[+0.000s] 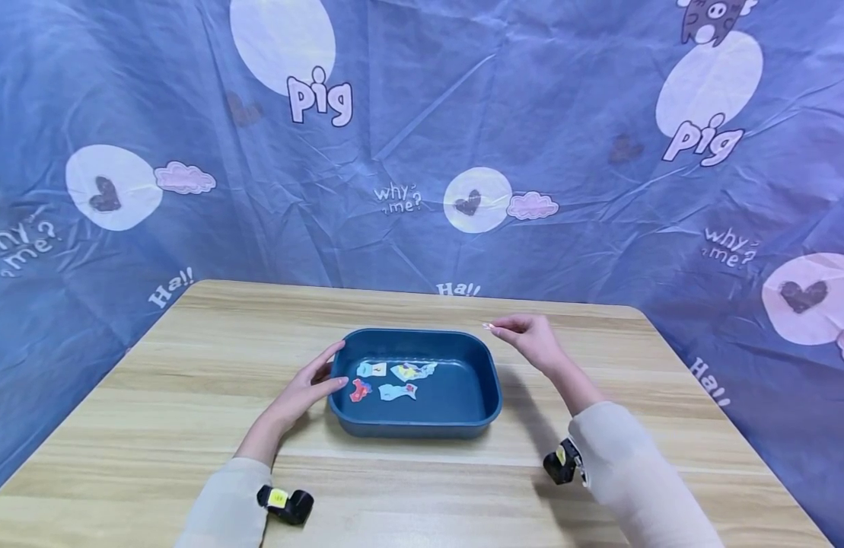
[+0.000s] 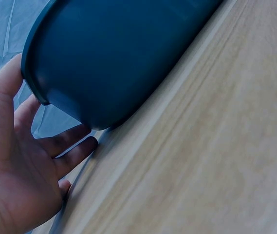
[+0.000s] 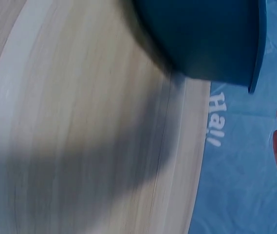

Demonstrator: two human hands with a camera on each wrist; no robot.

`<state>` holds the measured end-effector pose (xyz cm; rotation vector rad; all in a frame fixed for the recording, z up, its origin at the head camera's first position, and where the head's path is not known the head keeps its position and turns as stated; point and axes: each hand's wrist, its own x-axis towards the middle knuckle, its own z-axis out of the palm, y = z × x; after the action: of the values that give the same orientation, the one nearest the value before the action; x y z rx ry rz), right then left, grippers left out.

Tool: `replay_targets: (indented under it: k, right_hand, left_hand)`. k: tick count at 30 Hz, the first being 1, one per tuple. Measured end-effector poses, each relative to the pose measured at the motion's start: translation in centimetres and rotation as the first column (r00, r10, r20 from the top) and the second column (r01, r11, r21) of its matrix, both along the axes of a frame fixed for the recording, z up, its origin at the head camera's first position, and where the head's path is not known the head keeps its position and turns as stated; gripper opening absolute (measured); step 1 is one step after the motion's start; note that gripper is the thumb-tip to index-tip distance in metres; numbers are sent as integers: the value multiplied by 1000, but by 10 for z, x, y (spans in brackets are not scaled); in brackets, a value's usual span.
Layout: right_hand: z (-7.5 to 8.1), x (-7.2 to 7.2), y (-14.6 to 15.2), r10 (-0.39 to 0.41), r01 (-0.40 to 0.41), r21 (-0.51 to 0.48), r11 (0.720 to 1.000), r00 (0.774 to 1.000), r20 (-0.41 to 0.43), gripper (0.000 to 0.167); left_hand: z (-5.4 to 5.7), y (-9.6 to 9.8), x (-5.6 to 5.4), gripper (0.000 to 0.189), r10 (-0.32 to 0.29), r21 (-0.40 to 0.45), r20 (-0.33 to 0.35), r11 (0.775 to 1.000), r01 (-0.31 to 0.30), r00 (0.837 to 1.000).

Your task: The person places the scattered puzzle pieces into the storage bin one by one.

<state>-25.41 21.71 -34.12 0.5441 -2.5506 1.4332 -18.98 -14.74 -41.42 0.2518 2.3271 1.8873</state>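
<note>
So I've got a tiny whitish scrap [image 1: 488, 326] pinched between the thumb and fingertips of my right hand [image 1: 531, 339], raised off the tabletop [image 1: 408, 491] near the far right corner of a dark blue tub [image 1: 449, 403]. It's too small for me to make out what's printed on it. The tub sits upright around the middle of the tabletop, and four little cut-out pieces lie on its floor, all bunched toward the left end: a light blue and white one [image 1: 371, 369], a yellow and blue one [image 1: 413, 371] just beside it, a red one [image 1: 360, 390] nearer me, and a pale blue one with a red spot [image 1: 398, 392] to the right of that. My left hand [image 1: 305, 388] has hold of the tub's left end, thumb on the rim and the other fingers spread around the outside. Both my sleeves are pale, and there's a black wrist camera [image 1: 294, 506] on the left one and a matching black camera [image 1: 561, 463] on the right, each with a yellow patch. Behind the wood-grain tabletop hangs a wrinkly blue cloth [image 1: 367, 243] printed with "pig", "why me?" and "Ha!!", plus pale ovals, hearts and pink clouds.
</note>
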Motion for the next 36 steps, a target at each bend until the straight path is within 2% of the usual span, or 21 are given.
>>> replay_targets:
  k: [10,27,31,34,36]
  right_hand:
    - [-2,2,-27,34,-34,-40,999,999,-2,17]
    - [-4,7,-70,95,-89,-84,992,993,71,17]
    - [3,17,-81,115,-109,-83,991,991,72,15]
    - [11,27,-90,127,-122,-74,990,990,62,14]
    - [9,27,-94,138,-134,-70,988,989,52,14]
  left_hand:
    - [-2,0,-1,59,-1,-5,-8,1000,1,1000]
    - [2,1,1,57,0,-4,3,1000,0,1000]
    - [13,4,8,57,-1,-14,1,1000,1,1000]
    - [16,5,11,57,-1,-15,-5,1000,1,1000]
    - [12,4,8,57,2,-9,-7,1000,-2,1000]
